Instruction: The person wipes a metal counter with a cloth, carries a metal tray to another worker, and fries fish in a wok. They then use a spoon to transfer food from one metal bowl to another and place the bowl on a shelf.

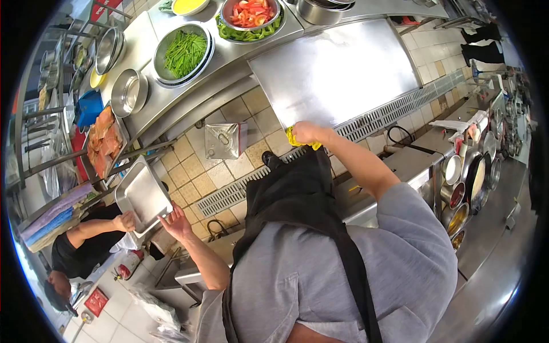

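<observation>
My right hand is closed around a bunched yellow cloth at the near left corner of a shiny steel worktop. On the other side, my left hand is open with its fingers spread, the fingertips right at the rim of a rectangular metal tray. A co-worker's hand grips the same tray at its near left side. Nothing shows inside the tray.
A bowl of cut green vegetables, a bowl of red pepper pieces and a metal bowl stand on the counter. Pink fish or meat lies at the left. A square tin stands on the floor; pans line the right side.
</observation>
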Demonstrator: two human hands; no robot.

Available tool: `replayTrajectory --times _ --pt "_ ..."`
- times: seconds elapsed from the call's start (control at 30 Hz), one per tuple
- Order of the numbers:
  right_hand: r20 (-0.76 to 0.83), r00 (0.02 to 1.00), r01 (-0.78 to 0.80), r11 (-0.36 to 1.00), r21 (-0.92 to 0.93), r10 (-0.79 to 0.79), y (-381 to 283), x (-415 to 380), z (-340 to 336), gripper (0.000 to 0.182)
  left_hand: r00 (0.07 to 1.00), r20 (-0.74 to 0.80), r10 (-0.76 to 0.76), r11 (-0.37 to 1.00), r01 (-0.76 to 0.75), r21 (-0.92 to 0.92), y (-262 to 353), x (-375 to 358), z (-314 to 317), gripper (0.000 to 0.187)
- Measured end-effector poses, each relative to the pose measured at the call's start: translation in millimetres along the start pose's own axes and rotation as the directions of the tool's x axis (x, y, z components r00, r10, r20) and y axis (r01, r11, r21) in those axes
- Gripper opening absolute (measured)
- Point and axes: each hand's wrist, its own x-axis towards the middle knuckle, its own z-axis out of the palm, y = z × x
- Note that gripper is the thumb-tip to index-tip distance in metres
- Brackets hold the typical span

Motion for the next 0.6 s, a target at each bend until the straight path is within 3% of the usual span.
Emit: replayTrajectory --times 0.03,0.13,0.17,0.3,0.33,0.47,0.5,0.6 --pt "0.046 0.998 0.036 0.999 -0.021 -0.035 18 21 9 0.027 0.998 0.031 -0.047 0.998 0.045 0.048 1 -2 10 0.048" --pt "0.213 0.974 0.11 0.983 -0.149 -0.077 30 35 1 0.029 0.994 0.106 -0.013 0.971 -0.013 0.239 1 7 22 0.046" --pt "0.271 0.96 0.132 0.97 -0.202 -0.074 29 33 -5 0.029 0.992 0.104 -0.07 0.963 0.04 0.265 2 15 21 0.033" --pt "0.282 0.958 -0.095 0.985 0.147 0.05 34 4 -15 0.03 0.994 0.047 -0.096 0.852 0.057 0.521 5 65 -25 0.026" --pt "0.311 0.949 -0.14 0.956 0.257 0.055 36 -17 -22 0.03 0.996 0.042 -0.084 0.864 0.052 0.501 -1 60 -28 0.028" --pt "0.059 0.993 -0.117 0.784 0.61 0.102 32 -120 -40 0.036 0.997 0.03 -0.078 0.898 0.057 0.436 -23 29 -40 0.038" --pt "0.003 0.992 -0.093 0.729 0.678 0.123 30 -129 -37 0.037 0.994 0.047 -0.096 0.896 0.066 0.439 -25 28 -54 0.039" --pt "0.006 0.94 -0.212 0.571 0.793 0.342 13 -105 -20 0.042 0.993 0.022 -0.112 0.884 0.089 0.458 -27 13 -89 0.039"
